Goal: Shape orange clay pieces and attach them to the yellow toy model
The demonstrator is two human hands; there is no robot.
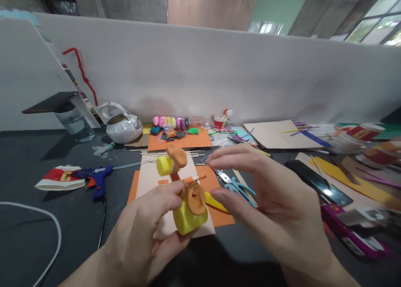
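Head view: our left hand [142,220] has its fingers [169,194] closed around a yellow-and-orange model [188,221], gripping it by the lower yellow block, with the thumb beneath. We hold it tilted above the counter [28,159], near the middle of the view. On the block's front sits a lump of orange clay [196,200] with a hollow pressed into it, and a thin orange stick [196,179] lies across just above, its near end at our left fingertips. Farther up, the model carries a smaller yellow piece [163,166] and another orange lump [177,156]. Our right hand [272,203] hangs just beside the model, thumb and fingers spread well apart and curved, holding nothing that we can see.

Below and behind the model we see pale paper [148,176] over orange paper [133,186], and scissors [239,189] with light blue handles, partly covered by our right hand. To the left lie a blue glue gun [99,184] and a flattened red-and-white cup [56,180]. To the right are a dark phone [313,180] and a purple stapler [357,232]. Toward the back we have a silvery basket [125,128], packets of coloured clay [171,123], and a white panel [203,74] standing behind everything.
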